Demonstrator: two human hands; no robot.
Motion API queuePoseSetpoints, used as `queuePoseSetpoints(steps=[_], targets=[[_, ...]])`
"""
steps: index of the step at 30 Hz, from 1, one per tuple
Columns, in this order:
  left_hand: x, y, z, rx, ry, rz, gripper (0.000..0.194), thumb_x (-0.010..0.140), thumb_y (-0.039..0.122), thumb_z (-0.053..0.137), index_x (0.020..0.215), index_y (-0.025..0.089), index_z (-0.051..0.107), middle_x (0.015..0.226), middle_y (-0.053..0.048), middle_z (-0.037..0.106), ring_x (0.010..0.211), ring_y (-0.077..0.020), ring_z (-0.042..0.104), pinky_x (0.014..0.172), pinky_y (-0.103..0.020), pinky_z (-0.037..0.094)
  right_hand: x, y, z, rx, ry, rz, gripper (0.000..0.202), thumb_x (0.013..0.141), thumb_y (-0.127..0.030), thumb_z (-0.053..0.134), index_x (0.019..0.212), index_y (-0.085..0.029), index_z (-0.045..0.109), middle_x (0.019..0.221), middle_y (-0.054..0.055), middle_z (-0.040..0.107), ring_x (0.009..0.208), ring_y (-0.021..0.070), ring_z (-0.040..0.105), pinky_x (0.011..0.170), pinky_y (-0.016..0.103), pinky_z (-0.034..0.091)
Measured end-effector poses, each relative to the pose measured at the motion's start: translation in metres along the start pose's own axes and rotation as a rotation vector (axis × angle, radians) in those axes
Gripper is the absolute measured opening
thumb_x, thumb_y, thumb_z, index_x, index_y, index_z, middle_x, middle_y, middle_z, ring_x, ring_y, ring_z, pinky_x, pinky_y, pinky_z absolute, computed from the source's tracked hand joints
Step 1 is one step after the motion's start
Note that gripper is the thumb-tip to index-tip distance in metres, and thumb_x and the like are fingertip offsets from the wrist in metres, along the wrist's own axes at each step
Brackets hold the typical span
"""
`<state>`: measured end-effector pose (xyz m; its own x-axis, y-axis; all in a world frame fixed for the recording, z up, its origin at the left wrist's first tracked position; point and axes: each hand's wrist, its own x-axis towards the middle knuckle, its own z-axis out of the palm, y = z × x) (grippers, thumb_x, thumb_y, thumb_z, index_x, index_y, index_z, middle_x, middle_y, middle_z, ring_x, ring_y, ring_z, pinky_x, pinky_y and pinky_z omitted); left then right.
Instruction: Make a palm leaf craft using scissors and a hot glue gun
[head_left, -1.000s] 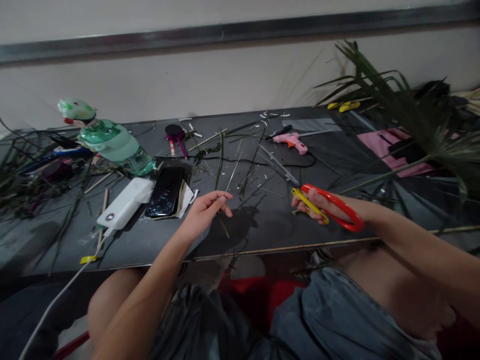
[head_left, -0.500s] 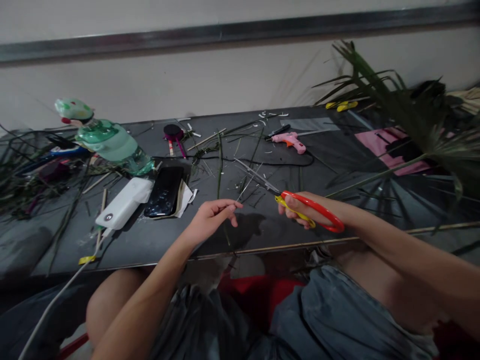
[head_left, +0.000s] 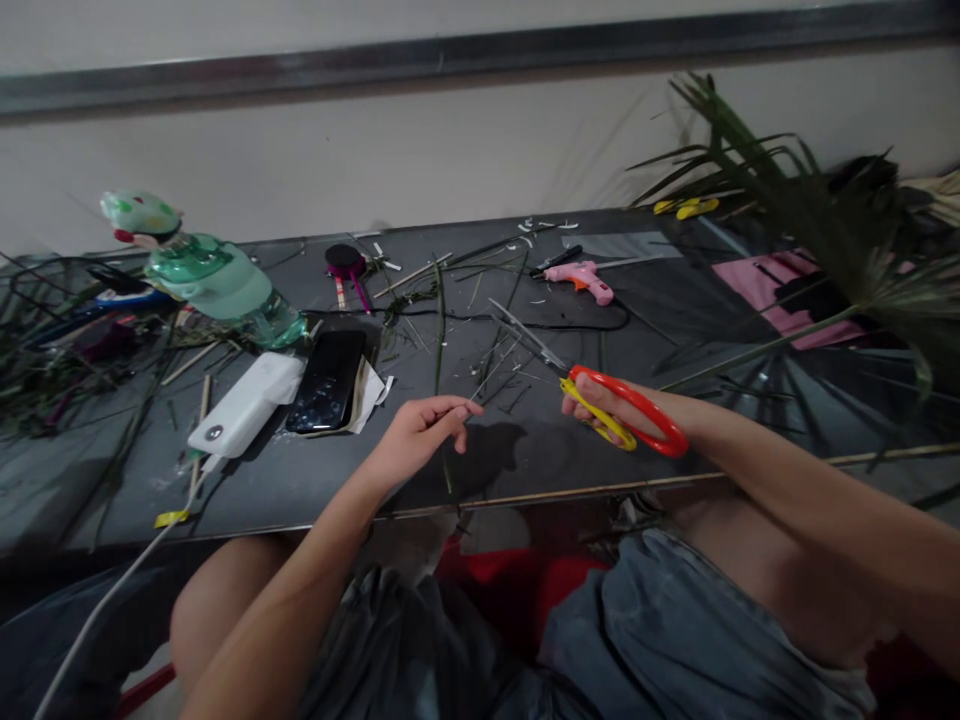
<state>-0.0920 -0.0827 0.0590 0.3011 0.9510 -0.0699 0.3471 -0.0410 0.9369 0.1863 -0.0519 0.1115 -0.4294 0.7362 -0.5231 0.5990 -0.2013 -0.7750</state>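
Note:
My left hand (head_left: 424,430) is above the front part of the dark table (head_left: 300,500), its thumb and forefinger pinching a thin strip (head_left: 495,368) that points up and to the right. My right hand (head_left: 600,400) grips scissors (head_left: 630,410) with one red and one yellow handle. Their blades point up and left over the table, slightly parted, and are apart from the strip. Scattered leaf bits lie beneath both hands, and a long green leaf strip (head_left: 440,340) lies just beyond my left hand.
A pink glue gun (head_left: 581,278) lies behind the scissors. On the left are a green bottle (head_left: 225,285), a phone (head_left: 328,380) and a white power bank (head_left: 246,410) with a cable. Large palm leaves (head_left: 885,260) spread at the right, by a pink sheet (head_left: 750,285).
My right hand and the scissors have moved slightly right, so the blades are farther from the thin strip. My left hand keeps its pinch, nearly still.

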Motion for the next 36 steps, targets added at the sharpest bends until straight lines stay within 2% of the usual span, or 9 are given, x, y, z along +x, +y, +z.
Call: queuePoseSetpoints(steps=[4,9,13,20,23,28,31,34,36], targets=[[0.0,0.0,0.0,-0.005,-0.007,0.003,0.034,0.091,0.041,0.05,0.095,0.015,0.071,0.055,0.001,0.062,0.06,-0.0136,0.056,0.076,-0.029,0.046,0.0,0.002,-0.003,0.024,-0.028,0.039,0.077,0.073,-0.089,0.041,0.089,-0.015,0.057,0.077,0.003,0.049,0.057,0.0075,0.044,0.045,0.02,0.038],[0.0,-0.001,0.0,-0.013,-0.019,0.0,0.035,0.09,0.043,0.051,0.097,0.015,0.071,0.056,0.002,0.062,0.061,-0.0133,0.056,0.077,-0.029,0.046,0.001,0.006,-0.003,0.1,-0.075,0.06,0.083,0.072,-0.093,0.034,0.093,-0.015,0.056,0.071,0.0,0.047,0.053,0.0073,0.044,0.045,0.02,0.039],[0.0,0.0,-0.001,-0.014,-0.023,-0.019,0.037,0.09,0.044,0.051,0.099,0.014,0.071,0.056,0.002,0.062,0.061,-0.0132,0.056,0.078,-0.028,0.045,0.003,0.006,-0.002,0.082,-0.04,0.048,0.085,0.069,-0.093,0.036,0.09,-0.014,0.057,0.069,0.0,0.047,0.052,0.007,0.045,0.044,0.02,0.04],[-0.003,0.002,-0.001,-0.019,-0.02,-0.034,0.037,0.09,0.043,0.051,0.1,0.013,0.071,0.053,0.003,0.06,0.058,-0.0128,0.053,0.074,-0.028,0.044,0.007,0.001,-0.003,0.043,-0.013,0.095,0.073,0.072,-0.086,0.047,0.085,-0.015,0.055,0.065,-0.001,0.047,0.044,0.005,0.04,0.039,0.019,0.033],[-0.005,0.003,-0.001,-0.029,-0.021,-0.042,0.036,0.09,0.042,0.051,0.1,0.014,0.07,0.054,0.003,0.06,0.058,-0.0125,0.053,0.073,-0.028,0.043,0.008,-0.002,-0.008,-0.051,-0.039,0.082,0.063,0.073,-0.079,0.056,0.075,-0.016,0.052,0.057,-0.002,0.047,0.042,0.006,0.039,0.038,0.02,0.032],[-0.004,0.003,-0.001,-0.045,-0.009,-0.041,0.035,0.089,0.042,0.052,0.098,0.014,0.071,0.053,0.003,0.06,0.057,-0.0122,0.053,0.074,-0.028,0.044,0.01,-0.008,-0.009,-0.415,-0.104,0.119,0.045,0.084,-0.05,0.057,0.057,-0.016,0.049,0.05,0.006,0.057,0.044,0.0116,0.051,0.046,0.023,0.037],[-0.003,0.0,-0.001,-0.085,0.007,-0.045,0.035,0.089,0.044,0.053,0.098,0.015,0.071,0.052,0.003,0.059,0.057,-0.0126,0.055,0.077,-0.029,0.045,0.017,-0.008,-0.008,-0.53,0.032,0.143,0.042,0.084,-0.045,0.058,0.055,-0.016,0.049,0.048,0.004,0.054,0.042,0.0112,0.048,0.048,0.024,0.033],[-0.001,-0.004,-0.001,-0.12,0.03,-0.051,0.036,0.088,0.047,0.055,0.096,0.016,0.071,0.052,0.003,0.06,0.057,-0.0133,0.056,0.077,-0.03,0.045,0.025,-0.006,-0.014,-0.637,0.366,0.016,0.049,0.084,-0.047,0.059,0.05,-0.018,0.041,0.046,0.001,0.044,0.043,0.0084,0.04,0.05,0.024,0.028],[0.0,-0.006,0.0,-0.157,0.06,-0.051,0.035,0.087,0.047,0.058,0.095,0.016,0.071,0.054,0.003,0.061,0.058,-0.0134,0.056,0.074,-0.029,0.045,0.026,-0.005,-0.019,-0.585,0.47,0.03,0.052,0.084,-0.053,0.058,0.05,-0.018,0.04,0.046,0.0,0.04,0.042,0.0076,0.036,0.049,0.024,0.027]])
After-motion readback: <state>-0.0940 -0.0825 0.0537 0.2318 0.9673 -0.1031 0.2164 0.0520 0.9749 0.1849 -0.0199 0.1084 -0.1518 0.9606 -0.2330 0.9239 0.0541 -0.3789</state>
